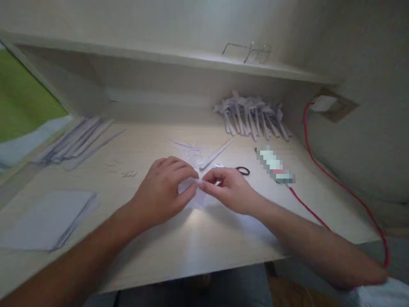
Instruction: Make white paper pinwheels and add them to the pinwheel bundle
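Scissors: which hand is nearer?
Right. The right hand lies just in front of the scissors; the left hand is farther off, beyond the white paper.

Both hands, left (164, 189) and right (228, 187), meet fingertip to fingertip, fingers curled.

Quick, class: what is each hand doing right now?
Left hand: closed, pinching the white folded paper.
Right hand: closed, pinching the same paper's other side.

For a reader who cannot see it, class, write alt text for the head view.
Left hand and right hand pinch a small white folded paper on a pale desk; folded paper pieces are piled behind, scissors nearby.
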Demonstrator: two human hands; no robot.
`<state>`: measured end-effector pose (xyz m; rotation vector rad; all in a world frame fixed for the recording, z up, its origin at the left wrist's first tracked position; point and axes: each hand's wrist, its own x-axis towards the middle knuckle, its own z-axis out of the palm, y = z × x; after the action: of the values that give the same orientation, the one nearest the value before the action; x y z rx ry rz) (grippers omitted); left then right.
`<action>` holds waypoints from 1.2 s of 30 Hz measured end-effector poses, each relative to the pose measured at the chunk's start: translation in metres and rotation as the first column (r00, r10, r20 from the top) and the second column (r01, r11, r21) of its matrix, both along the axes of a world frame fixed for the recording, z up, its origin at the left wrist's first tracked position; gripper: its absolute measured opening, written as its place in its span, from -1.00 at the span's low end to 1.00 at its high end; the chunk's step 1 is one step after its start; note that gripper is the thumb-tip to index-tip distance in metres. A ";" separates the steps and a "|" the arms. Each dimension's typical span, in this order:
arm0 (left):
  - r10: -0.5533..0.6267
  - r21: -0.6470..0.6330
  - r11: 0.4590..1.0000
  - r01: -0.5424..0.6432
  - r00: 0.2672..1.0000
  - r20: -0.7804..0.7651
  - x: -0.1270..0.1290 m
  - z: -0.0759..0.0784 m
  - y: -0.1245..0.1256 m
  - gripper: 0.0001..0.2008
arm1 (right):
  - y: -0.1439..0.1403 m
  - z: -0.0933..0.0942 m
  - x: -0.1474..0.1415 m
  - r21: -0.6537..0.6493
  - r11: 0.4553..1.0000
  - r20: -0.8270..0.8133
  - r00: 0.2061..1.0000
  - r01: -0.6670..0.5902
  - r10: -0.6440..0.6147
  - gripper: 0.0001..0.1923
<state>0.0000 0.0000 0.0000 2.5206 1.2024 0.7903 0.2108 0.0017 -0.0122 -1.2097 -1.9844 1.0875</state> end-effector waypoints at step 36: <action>0.358 -0.586 0.811 -0.004 0.794 0.491 0.004 -0.015 -0.009 -0.88 | -0.022 -0.012 -0.004 0.676 0.726 -0.081 0.992 0.128 -0.099 -0.81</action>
<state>0.0041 -0.0085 -0.0151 1.5254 1.2317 0.9832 0.2070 -0.0200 -0.0239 -0.8669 -1.9719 0.2402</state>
